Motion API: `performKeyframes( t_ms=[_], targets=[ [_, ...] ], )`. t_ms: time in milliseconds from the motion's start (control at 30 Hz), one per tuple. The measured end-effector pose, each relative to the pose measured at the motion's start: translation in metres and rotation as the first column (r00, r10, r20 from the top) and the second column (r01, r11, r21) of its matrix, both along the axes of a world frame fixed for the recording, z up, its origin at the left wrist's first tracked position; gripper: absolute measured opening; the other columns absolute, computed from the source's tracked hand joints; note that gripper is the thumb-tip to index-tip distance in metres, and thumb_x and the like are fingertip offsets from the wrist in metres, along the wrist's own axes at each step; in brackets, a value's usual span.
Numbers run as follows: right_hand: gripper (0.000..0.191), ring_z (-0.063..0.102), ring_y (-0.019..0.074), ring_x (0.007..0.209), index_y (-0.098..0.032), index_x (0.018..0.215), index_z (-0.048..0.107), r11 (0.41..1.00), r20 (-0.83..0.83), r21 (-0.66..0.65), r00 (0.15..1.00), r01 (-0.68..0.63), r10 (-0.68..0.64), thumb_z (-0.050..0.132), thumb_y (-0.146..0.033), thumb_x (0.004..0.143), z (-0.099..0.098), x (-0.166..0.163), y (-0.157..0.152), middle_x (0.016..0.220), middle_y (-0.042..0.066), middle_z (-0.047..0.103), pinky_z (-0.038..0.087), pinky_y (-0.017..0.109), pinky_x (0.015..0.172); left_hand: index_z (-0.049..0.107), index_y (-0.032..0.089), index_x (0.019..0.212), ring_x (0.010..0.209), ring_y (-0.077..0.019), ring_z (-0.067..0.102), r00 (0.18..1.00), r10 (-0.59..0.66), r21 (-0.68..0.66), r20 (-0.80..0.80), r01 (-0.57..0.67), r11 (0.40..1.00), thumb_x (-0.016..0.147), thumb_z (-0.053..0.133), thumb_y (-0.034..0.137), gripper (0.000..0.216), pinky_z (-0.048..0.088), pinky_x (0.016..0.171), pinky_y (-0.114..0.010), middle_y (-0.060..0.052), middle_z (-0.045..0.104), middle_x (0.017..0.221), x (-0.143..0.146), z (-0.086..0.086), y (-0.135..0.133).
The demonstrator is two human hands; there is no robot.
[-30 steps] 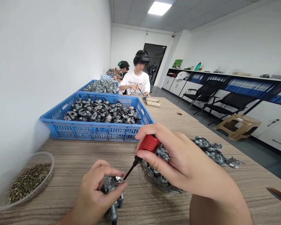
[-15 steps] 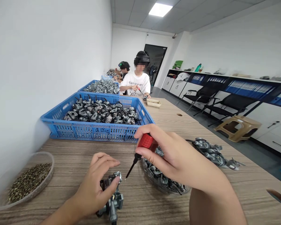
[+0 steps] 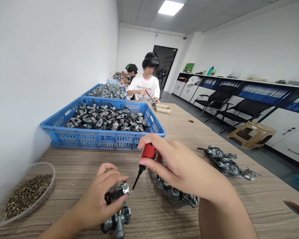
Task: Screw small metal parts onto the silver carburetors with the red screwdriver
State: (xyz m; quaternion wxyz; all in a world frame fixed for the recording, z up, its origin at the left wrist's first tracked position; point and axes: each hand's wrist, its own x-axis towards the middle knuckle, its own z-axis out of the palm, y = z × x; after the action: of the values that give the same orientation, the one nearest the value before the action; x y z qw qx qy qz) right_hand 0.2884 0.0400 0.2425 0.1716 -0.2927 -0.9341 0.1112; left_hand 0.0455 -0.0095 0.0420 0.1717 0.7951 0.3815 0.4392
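Note:
A grey metal carburetor (image 3: 120, 214) stands on the table in front of me. My left hand (image 3: 103, 196) grips its upper part from the left, thumb on the near side and fingers curled behind. In my right hand (image 3: 168, 162) is a screwdriver with a red handle (image 3: 149, 151) and a black shaft (image 3: 137, 179), pointing down and to the left. The screwdriver's tip is just right of the carburetor's top, with a small gap between them. Something tiny and bright shows at the tip, too small to make out.
A clear tub of small screws (image 3: 27, 196) stands left. Behind my right hand is a clear bowl (image 3: 161, 192) of metal parts. Several carburetors (image 3: 224, 162) lie to the right. A blue crate (image 3: 89, 139) of carburetors stands ahead; a co-worker (image 3: 146, 86) sits beyond.
My right hand and the screwdriver have moved slightly left, bringing the tip a little closer to the carburetor. My left hand's thumb has shifted lower, and more of the carburetor's top shows.

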Motion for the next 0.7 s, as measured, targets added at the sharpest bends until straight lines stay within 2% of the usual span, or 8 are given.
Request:
performKeyframes(
  t_ms=[200, 367, 700],
  targets=[
    [0.020, 0.066, 0.0190, 0.071, -0.022, 0.123, 0.056, 1.000, 0.007, -0.007, 1.000, -0.015, 0.015, 0.056, -0.039, 0.114, -0.0024, -0.0024, 0.0036, 0.091, 0.001, 0.074, 0.043, 0.031, 0.065, 0.071, 0.025, 0.123, 0.109, -0.0313, 0.064, 1.000, -0.025, 0.037, -0.012, 0.025, 0.999, 0.094, 0.079, 0.018, 0.031, 0.055, 0.102, -0.051, -0.009, 0.078, 0.108, 0.0012, 0.0011, 0.0031],
    [0.021, 0.066, 0.0191, 0.074, -0.022, 0.125, 0.056, 1.000, 0.006, -0.012, 1.000, -0.015, 0.015, 0.057, -0.040, 0.114, -0.0061, -0.0044, 0.0055, 0.093, 0.001, 0.074, 0.044, 0.032, 0.068, 0.071, 0.024, 0.121, 0.108, -0.0298, 0.063, 0.999, -0.035, 0.040, -0.021, 0.036, 0.999, 0.099, 0.076, 0.017, 0.024, 0.056, 0.098, -0.048, -0.008, 0.077, 0.106, 0.0013, 0.0009, 0.0031],
    [0.018, 0.068, 0.0195, 0.077, -0.022, 0.122, 0.057, 0.999, 0.008, -0.032, 1.000, -0.029, 0.030, 0.057, -0.038, 0.114, -0.0082, -0.0056, 0.0066, 0.095, 0.002, 0.075, 0.044, 0.032, 0.068, 0.077, 0.024, 0.115, 0.101, -0.0283, 0.067, 0.999, -0.031, 0.030, 0.015, 0.030, 0.999, 0.096, 0.079, 0.020, 0.020, 0.060, 0.096, -0.047, -0.008, 0.078, 0.099, 0.0001, 0.0007, 0.0056]
  ],
)
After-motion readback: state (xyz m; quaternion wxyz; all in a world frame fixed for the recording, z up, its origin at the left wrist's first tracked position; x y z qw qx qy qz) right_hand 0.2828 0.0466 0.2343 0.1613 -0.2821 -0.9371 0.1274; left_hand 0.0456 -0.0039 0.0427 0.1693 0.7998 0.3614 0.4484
